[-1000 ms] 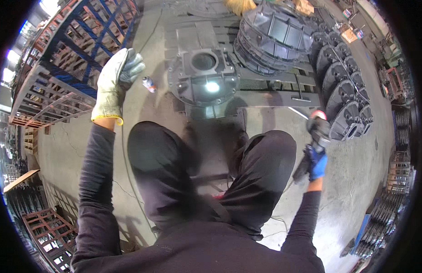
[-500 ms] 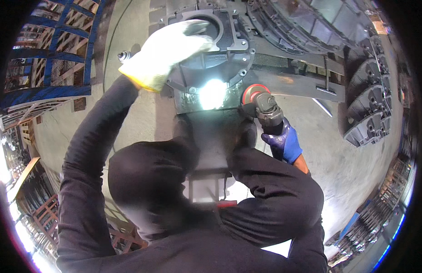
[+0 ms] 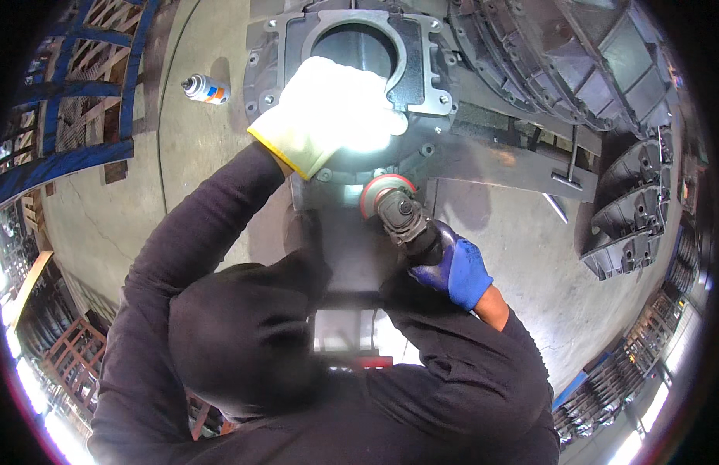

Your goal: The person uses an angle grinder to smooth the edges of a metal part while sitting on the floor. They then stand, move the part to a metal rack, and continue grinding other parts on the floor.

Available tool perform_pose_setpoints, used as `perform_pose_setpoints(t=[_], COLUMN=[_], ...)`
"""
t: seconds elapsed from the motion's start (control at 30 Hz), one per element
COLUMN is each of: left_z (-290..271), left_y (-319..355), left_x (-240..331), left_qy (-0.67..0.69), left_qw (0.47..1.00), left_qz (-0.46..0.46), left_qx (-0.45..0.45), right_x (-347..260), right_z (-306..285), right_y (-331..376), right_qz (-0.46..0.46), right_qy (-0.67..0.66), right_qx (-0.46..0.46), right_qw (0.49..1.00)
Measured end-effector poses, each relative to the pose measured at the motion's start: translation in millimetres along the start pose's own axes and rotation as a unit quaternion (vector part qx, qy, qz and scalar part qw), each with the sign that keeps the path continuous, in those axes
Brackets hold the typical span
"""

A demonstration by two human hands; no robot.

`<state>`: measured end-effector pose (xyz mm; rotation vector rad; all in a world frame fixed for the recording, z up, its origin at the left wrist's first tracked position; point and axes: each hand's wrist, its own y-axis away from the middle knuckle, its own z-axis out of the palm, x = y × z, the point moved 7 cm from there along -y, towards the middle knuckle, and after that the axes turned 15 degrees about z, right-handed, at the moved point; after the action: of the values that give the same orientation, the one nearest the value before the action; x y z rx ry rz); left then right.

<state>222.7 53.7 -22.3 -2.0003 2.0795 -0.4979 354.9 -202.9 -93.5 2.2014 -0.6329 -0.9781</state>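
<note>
My right hand (image 3: 454, 271), in a blue glove, is closed round the body of an angle grinder (image 3: 406, 217). The grinder's red-rimmed disc (image 3: 382, 192) is at the near edge of a dark grey cast metal housing (image 3: 413, 50); I cannot tell whether they touch. The housing has a large round opening with a pale machined rim and several bolt holes round its outside. My left hand (image 3: 328, 108), in a white glove with a yellow cuff, lies over the near left side of this opening. Bright glare washes out its fingers, so their pose is unclear.
A spray can (image 3: 206, 89) stands on the floor left of the housing. Large ribbed castings (image 3: 530, 54) are at the far right, with more stacked castings (image 3: 627, 209) nearer. A steel plate (image 3: 522, 167) extends rightward. Blue metal racks (image 3: 72, 93) stand at left.
My right hand has brought the grinder left, to the housing's near edge. My left hand has moved right and nearer over the housing. The view has shifted, uncovering more of the spray can.
</note>
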Motion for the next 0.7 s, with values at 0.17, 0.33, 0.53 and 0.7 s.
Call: perform_pose_setpoints(t=[0.17, 0.33, 0.53, 0.7], left_z=[3, 16, 16, 11], left_y=[10, 16, 15, 13], left_x=[5, 1, -1, 3], left_qy=[-0.004, 0.025, 0.054, 0.018], left_qw=[0.998, 1.000, 0.998, 0.999], left_qz=[0.017, -0.013, -0.022, -0.005], left_qx=[0.055, 0.012, 0.019, 0.030], right_x=[2, -1, -3, -8], right_z=[9, 10, 9, 9], right_y=[-2, -6, -10, -11], right_qz=[0.008, -0.001, 0.021, 0.023], right_qy=[0.029, 0.031, 0.034, 0.044], right_qx=[-0.019, -0.003, 0.000, 0.001], right_qw=[0.999, 1.000, 0.999, 0.999])
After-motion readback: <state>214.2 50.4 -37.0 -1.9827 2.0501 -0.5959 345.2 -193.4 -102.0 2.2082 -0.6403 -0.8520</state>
